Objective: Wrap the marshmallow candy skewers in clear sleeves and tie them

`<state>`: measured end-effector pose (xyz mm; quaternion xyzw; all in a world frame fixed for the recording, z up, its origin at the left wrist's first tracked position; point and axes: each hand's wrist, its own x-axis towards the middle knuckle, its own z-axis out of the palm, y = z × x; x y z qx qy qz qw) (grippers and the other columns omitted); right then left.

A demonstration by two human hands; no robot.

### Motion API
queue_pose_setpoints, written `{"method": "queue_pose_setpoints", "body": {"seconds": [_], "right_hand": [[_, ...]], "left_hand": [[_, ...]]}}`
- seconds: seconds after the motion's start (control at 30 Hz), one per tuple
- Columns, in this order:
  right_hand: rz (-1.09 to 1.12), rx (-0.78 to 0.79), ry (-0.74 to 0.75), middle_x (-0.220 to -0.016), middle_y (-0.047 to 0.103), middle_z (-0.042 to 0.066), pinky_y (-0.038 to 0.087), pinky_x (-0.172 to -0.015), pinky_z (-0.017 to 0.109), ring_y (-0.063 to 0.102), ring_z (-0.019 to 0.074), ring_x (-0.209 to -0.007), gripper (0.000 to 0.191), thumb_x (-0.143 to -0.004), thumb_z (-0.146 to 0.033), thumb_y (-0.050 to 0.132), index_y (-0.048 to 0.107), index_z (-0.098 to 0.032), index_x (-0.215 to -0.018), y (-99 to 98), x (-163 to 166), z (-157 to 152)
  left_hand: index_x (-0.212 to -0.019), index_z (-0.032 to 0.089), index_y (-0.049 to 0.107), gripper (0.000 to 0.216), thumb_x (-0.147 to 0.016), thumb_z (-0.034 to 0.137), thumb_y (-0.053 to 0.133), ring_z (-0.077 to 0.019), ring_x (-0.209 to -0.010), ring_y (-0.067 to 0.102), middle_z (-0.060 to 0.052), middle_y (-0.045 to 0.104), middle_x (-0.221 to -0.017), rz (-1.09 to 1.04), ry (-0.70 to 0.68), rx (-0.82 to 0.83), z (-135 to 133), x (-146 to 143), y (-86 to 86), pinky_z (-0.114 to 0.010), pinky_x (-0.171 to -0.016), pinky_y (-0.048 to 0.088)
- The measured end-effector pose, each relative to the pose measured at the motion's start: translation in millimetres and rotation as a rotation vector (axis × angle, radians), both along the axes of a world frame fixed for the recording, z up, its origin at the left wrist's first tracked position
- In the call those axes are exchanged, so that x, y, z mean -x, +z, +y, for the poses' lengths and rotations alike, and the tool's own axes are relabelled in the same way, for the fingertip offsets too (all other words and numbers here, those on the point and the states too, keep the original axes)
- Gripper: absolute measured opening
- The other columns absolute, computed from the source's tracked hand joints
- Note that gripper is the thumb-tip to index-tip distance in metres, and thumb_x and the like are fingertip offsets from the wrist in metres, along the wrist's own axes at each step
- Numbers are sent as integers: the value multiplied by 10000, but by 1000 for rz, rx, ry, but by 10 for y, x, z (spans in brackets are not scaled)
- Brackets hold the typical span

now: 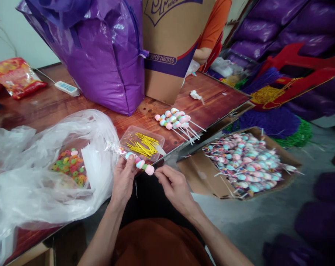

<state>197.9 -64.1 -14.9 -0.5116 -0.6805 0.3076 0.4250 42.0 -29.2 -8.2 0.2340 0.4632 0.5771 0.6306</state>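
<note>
A marshmallow skewer in pink, blue, white and green lies across my lap side of the table edge. My left hand is closed around its upper part, where a clear wrapper sticks out past the fingers. My right hand pinches at the skewer's other end, beside the last pink marshmallow; the stick there is mostly hidden by the fingers. Just beyond my hands, a clear plastic tray holds yellow twist ties. Several unwrapped marshmallow skewers lie piled on the table to the right.
Left, a large clear plastic bag surrounds colorful ring candies and white wrappers. A purple bag and cardboard box stand behind. A carton of wrapped skewers sits right. A person's orange sleeve shows behind.
</note>
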Motion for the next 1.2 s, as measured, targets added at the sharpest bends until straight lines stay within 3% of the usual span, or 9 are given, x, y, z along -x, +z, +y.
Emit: {"method": "queue_pose_setpoints", "body": {"seconds": [0.13,0.3,0.57,0.7,0.83,1.03,1.2], "right_hand": [[-63,-56,50,-736,536,-4,378,-646,216,512,105,-663,196,-985,-135,484,600,-163,-830,1,-38,36],[-167,-133,39,-750,532,2,373,-643,225,508,110,-661,191,-992,-137,480,607,-161,-850,-25,-129,78],[-285,-245,-30,-739,526,22,391,-638,226,507,122,-648,245,-1006,-128,436,614,-149,-840,-84,90,9],[-116,-229,-35,-750,551,24,404,-647,218,520,119,-666,205,-991,-121,468,618,-143,-853,-67,179,29],[100,-62,-11,-722,564,-5,404,-640,198,533,99,-656,191,-972,-149,525,604,-159,-799,-21,167,42],[105,-15,-13,-715,570,-14,393,-632,203,538,97,-655,193,-963,-168,543,603,-168,-779,-42,187,-8],[120,-46,-86,-777,608,13,432,-697,213,582,118,-725,193,-970,-158,504,602,-170,-805,-81,408,47]], "left_hand": [[-874,149,640,387,-722,457,819,-222,-847,735,-56,746,-822,13,-77,94,36,109,10,-329,-774,576],[-930,146,663,453,-711,515,810,-205,-823,743,-100,772,-924,5,-126,213,71,258,30,-284,-719,573],[-912,162,635,393,-721,449,825,-241,-921,739,-76,768,-889,-34,-83,127,3,114,-15,-351,-819,575],[-915,149,658,380,-739,449,811,-241,-920,736,-88,765,-900,-29,-147,124,-48,105,-7,-370,-844,574],[-956,141,681,375,-741,416,817,-254,-970,724,-107,763,-945,-51,-260,157,-40,181,37,-374,-854,573],[-956,152,666,329,-810,434,753,-229,-941,722,-82,752,-958,-53,-15,25,8,194,96,-348,-826,580],[-921,145,677,317,-801,425,764,-199,-870,722,-61,738,-866,-98,-36,5,-39,35,59,-338,-857,568]]}}
